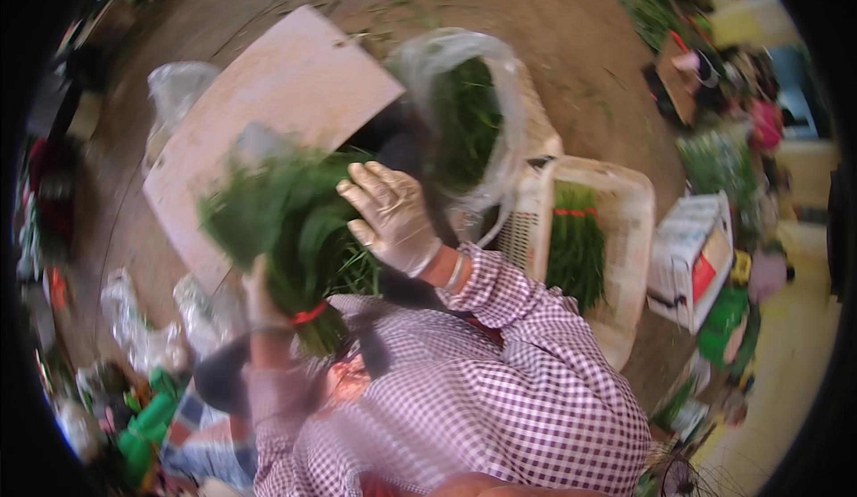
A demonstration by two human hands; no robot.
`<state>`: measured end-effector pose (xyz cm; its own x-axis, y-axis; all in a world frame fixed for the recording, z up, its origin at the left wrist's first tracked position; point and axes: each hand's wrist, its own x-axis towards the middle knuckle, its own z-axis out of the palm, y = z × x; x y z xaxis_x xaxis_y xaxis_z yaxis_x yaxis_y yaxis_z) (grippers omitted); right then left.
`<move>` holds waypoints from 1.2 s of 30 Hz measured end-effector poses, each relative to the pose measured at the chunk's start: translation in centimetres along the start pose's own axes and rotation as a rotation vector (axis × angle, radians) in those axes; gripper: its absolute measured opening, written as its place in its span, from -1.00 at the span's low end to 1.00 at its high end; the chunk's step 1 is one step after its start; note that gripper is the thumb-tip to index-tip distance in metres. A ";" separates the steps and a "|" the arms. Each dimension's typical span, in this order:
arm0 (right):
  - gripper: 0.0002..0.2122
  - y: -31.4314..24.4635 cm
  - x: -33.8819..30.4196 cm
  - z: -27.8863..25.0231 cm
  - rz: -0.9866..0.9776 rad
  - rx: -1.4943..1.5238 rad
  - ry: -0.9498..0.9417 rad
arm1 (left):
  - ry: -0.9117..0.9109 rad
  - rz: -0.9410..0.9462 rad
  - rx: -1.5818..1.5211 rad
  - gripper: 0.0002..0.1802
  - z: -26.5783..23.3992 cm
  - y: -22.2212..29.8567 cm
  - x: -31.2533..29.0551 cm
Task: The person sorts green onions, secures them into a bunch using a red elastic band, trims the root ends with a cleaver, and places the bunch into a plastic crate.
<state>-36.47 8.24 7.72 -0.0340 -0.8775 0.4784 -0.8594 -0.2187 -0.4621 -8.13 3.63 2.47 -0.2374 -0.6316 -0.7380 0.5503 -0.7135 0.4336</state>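
Note:
A bunch of long, thin green leaves (pixel 308 229), which look like chives, stands upright in front of my chest. A red band (pixel 310 312) goes round its lower part, and motion blurs its leafy top. My left hand (pixel 259 296) is closed on the bunch's left side, its fingers smeared and partly hidden. On the other side my right hand (pixel 390 216), in a thin pale glove, is open with fingers stretched out beside the leaves; whether it touches them I cannot tell. Behind the bunch lies a pale board (pixel 286 78).
Right of the board, a clear plastic bag (pixel 513 131) holds more greens. A cream plastic crate (pixel 625 229) carries another red-banded bunch (pixel 574 247). Crumpled clear bags (pixel 143 323) lie on the floor at the left. A white rack (pixel 692 260) stands beyond the crate.

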 end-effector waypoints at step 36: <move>-0.43 0.2 -16.6 -12.1 -0.147 -0.076 0.232 | -0.663 -0.375 0.381 -0.43 8.2 -11.9 3.2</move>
<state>-42.21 27.96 8.73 -0.0144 -0.7159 0.6981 -0.8992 -0.2961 -0.3222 -22.03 7.60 -0.81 -0.8352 -0.2948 -0.4643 0.0621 -0.8894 0.4529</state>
